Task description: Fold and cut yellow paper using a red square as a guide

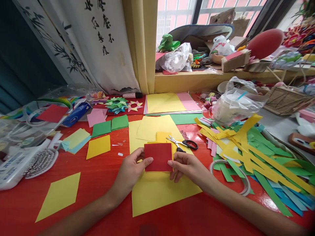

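Head view, looking down on a red surface littered with cut paper. Both hands meet at centre frame on one red paper square. Left hand: thumb pressed on the square's lower left edge, the other fingers curled beneath it. Right hand: thumb and forefinger pinching the lower right edge. So both sets of fingers grasp the same sheet, which is raised slightly over a large yellow sheet lying flat below it. More yellow squares lie stacked just behind the red one.

Scissors, black handles, rest blades-left just above and right of the red square, touched by neither hand. Right of frame: a heap of yellow and green strips and a ring of tape near the right wrist. Upper left of centre: green squares and a small pile of folded green-and-yellow stars.

Judgement: the square looks unfolded, held by two corners as if being squared up, so the work stands at the very start of shaping this sheet. A first fold would call for matching opposite edges or corners exactly, then laying the sheet on the yellow sheet to crease. Both thumbs need to shift inward to press.
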The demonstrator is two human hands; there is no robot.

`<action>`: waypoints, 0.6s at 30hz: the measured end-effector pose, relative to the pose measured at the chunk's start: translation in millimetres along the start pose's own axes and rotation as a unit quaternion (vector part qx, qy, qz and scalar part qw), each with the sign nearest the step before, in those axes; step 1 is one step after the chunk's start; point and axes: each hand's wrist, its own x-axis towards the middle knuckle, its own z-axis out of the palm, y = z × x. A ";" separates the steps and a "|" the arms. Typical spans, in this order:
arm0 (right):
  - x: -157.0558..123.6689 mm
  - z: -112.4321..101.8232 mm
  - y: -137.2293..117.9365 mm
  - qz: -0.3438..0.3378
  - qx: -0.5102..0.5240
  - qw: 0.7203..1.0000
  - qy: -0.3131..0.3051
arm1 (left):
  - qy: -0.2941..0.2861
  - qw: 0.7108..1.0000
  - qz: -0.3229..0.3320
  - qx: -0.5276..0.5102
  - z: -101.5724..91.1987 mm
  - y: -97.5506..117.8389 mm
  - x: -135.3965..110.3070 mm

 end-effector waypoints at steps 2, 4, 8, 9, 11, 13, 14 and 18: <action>0.1 0.8 0.6 -0.004 0.025 1.000 -0.010 | 0.013 1.000 0.001 0.006 0.4 -0.9 0.5; 0.2 1.4 0.5 -0.004 0.037 0.999 -0.012 | 0.031 1.000 -0.001 0.007 0.8 -0.1 0.8; 0.5 1.9 -0.4 0.000 0.032 0.999 -0.005 | 0.029 0.999 -0.033 -0.010 0.5 4.1 0.9; 0.7 1.8 -0.6 -0.001 0.031 0.999 -0.004 | 0.024 0.999 -0.038 -0.013 0.2 4.5 1.1; 0.9 1.6 -0.9 -0.006 0.032 0.999 -0.005 | 0.028 0.999 -0.035 -0.004 -0.5 4.0 2.3; 0.8 1.4 -1.3 -0.014 0.038 0.999 -0.005 | 0.043 0.999 -0.014 0.021 -1.5 1.6 4.6; 0.7 1.4 -1.5 -0.017 0.043 0.999 -0.004 | 0.051 0.998 0.001 0.032 -2.1 0.1 6.2; -0.2 1.5 -2.4 -0.014 0.045 0.999 -0.002 | 0.058 0.995 0.064 0.052 -4.7 -4.6 12.0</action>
